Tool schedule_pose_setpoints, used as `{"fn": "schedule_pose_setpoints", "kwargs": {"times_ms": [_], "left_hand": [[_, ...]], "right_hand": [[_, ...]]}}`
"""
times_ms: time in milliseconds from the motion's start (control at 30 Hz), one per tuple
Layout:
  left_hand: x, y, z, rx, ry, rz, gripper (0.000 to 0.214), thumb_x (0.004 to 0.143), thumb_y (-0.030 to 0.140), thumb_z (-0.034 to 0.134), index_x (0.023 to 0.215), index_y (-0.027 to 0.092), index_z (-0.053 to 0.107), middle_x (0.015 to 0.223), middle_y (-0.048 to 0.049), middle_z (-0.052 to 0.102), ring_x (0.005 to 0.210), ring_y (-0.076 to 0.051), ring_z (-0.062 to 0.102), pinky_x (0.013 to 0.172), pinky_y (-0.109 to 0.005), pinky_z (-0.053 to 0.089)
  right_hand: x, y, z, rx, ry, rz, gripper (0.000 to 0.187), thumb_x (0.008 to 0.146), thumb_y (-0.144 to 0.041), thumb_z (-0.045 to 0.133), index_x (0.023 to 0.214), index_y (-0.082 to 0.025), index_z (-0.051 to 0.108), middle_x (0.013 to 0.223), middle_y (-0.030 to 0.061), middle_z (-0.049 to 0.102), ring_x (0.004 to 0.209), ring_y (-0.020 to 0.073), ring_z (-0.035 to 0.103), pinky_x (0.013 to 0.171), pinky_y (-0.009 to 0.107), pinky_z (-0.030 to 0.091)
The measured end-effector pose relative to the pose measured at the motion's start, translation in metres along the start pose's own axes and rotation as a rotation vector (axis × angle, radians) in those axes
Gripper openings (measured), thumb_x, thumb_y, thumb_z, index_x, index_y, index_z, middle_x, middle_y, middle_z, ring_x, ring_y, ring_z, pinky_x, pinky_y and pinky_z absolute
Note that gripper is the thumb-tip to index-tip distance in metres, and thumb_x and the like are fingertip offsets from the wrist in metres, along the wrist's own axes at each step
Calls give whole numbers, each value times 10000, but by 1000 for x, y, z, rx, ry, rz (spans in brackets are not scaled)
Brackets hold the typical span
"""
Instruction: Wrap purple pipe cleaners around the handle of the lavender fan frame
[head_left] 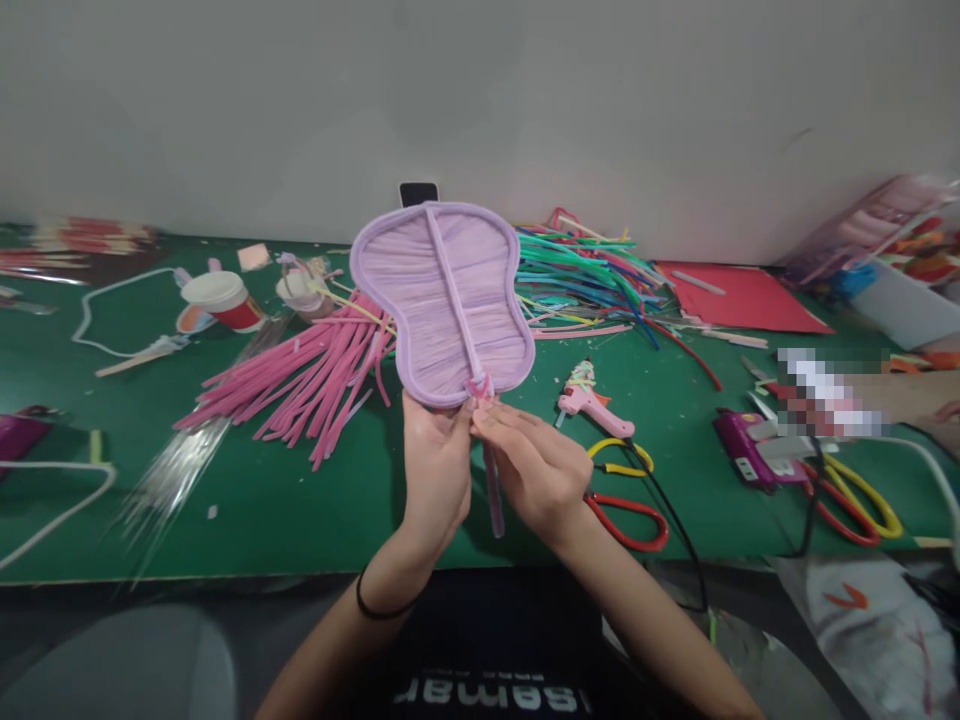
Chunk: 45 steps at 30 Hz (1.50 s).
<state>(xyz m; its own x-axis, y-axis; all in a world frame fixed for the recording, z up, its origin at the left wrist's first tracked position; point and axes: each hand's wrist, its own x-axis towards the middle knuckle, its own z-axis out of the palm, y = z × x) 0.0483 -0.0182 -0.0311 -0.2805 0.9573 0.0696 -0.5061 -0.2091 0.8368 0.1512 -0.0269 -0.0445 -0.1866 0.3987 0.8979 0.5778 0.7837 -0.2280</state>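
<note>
A lilac hand fan (480, 275), edged with fuzzy pipe cleaner and split by a central rib, is held upright above the green table. My left hand (435, 460) grips its lower edge, thumb near the base of the rib. My right hand (532, 460) pinches at a small pink bow-like piece (478, 386) where the rib meets the handle. The pale purple handle (493, 495) hangs down between both hands. What exactly lies under my right fingertips is hidden.
Pink pipe cleaners (300, 385) lie left, multicoloured ones (592, 265) behind. A pink glue gun (596, 405) and red-and-yellow-handled scissors (630, 520) rest to the right. A paper cup (225, 298) stands left. A red sheet (750, 298) and another person's arm (892, 400) are further right.
</note>
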Motion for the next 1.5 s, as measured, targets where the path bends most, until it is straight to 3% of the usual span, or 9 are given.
{"fn": "schedule_pose_setpoints", "kwargs": {"times_ms": [267, 467, 633, 767, 933, 1067, 1167, 1300, 1500], "left_hand": [[-2, 12, 0, -237, 0, -230, 415, 774, 78, 641, 1172, 186, 602, 1083, -65, 763, 1021, -202, 733, 1007, -381, 541], [-2, 9, 2, -279, 97, -263, 327, 811, 145, 704, 1121, 200, 616, 1000, -25, 756, 936, -175, 736, 983, -371, 547], [3, 11, -3, -251, 47, -254, 273, 777, 125, 743, 1002, 189, 601, 918, 3, 735, 893, -155, 723, 937, -335, 553], [10, 14, -9, -153, 26, -230, 359, 731, 82, 769, 1035, 187, 610, 991, -14, 752, 929, -151, 726, 918, -293, 559], [8, 9, -12, -68, -99, -121, 520, 795, 120, 776, 1255, 219, 556, 1267, -56, 714, 1188, -196, 678, 1075, -358, 515], [6, 6, -15, 21, -241, -105, 571, 851, 173, 760, 1347, 220, 480, 1381, -91, 661, 1300, -222, 618, 1173, -420, 437], [6, 8, -17, 139, -293, -81, 567, 875, 210, 742, 1368, 204, 463, 1433, -117, 622, 1333, -230, 593, 1171, -402, 438], [4, 15, -18, 425, -348, 62, 485, 910, 275, 699, 1341, 172, 501, 1360, -130, 665, 1253, -241, 650, 1078, -379, 509], [4, 23, -20, 768, -208, 232, 275, 928, 403, 671, 1092, 183, 668, 1093, -82, 723, 1070, -237, 696, 937, -348, 535]], "right_hand": [[-4, 3, -2, -104, -73, -61, 314, 934, -45, 580, 1216, -123, 693, 1085, 128, 801, 1075, 218, 757, 992, 321, 631], [-1, -6, 1, -89, -107, -66, 326, 941, -45, 554, 1240, -99, 673, 1126, 155, 786, 1128, 232, 737, 1023, 330, 614], [0, -14, 2, -11, -203, 4, 390, 919, -34, 539, 1300, -109, 576, 1223, 188, 742, 1275, 272, 647, 1065, 433, 581], [-9, -14, -6, 312, -312, 263, 365, 873, -40, 529, 1202, -196, 547, 1386, 155, 654, 1388, 266, 539, 1111, 506, 516], [-15, 3, -16, 782, 28, 966, 91, 965, -252, 592, 1056, -250, 599, 1124, 42, 732, 1079, 172, 695, 914, 334, 590], [0, 17, -13, 1016, 137, 1335, 355, 787, -456, 811, 1013, -225, 664, 890, 6, 726, 801, 143, 674, 655, 241, 554], [12, 16, -4, 1171, 152, 1417, 427, 664, -444, 903, 961, -217, 695, 887, 4, 744, 748, 132, 660, 629, 235, 527], [19, 8, 7, 1275, 163, 1418, 346, 657, -390, 916, 897, -208, 744, 881, 6, 773, 758, 134, 679, 691, 249, 538], [26, 10, 10, 1321, 288, 1446, 324, 620, -336, 931, 865, -225, 751, 861, -19, 785, 752, 145, 709, 747, 285, 597]]}}
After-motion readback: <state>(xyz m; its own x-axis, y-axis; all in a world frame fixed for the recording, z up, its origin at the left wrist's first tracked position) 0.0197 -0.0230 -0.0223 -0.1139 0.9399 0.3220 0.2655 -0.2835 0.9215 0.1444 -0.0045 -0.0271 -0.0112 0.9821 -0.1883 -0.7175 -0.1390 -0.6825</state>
